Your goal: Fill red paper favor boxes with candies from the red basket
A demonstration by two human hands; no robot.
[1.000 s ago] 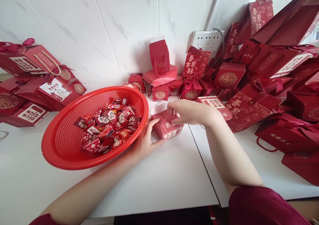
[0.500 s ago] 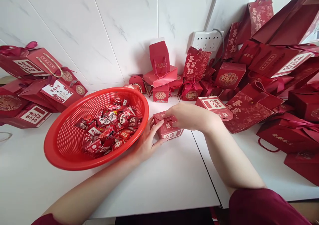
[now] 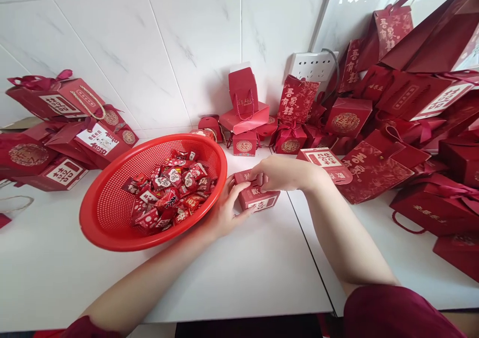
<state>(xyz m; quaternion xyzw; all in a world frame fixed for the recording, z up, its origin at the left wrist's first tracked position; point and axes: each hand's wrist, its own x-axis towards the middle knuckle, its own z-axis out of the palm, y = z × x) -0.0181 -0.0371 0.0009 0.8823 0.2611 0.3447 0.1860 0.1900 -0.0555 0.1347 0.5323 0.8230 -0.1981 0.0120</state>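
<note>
A small red box (image 3: pixel 258 201) with a white-framed character on its front rests on the white table. My left hand (image 3: pixel 226 208) grips its left side, with the thumb along the top edge. Over the top, my right hand (image 3: pixel 275 174) has its fingers curled down onto the lid, and the fingertips are partly hidden. Just left of the box is a red perforated basket (image 3: pixel 108 203), holding a heap of wrapped red candies (image 3: pixel 168 193). My left forearm passes in front of the basket's near rim.
Red gift boxes (image 3: pixel 60 143) are piled at the left. More small boxes (image 3: pixel 245 116) stand against the tiled wall. Many boxes and bags (image 3: pixel 374 166) crowd the right side. A power strip (image 3: pixel 312 67) is on the wall. A seam (image 3: pixel 310 250) crosses the table (image 3: pixel 239 283).
The view has shifted slightly, so the scene sits a little further right. My right hand's fingers are now more curled on the box top. My left hand remains at its left side.
</note>
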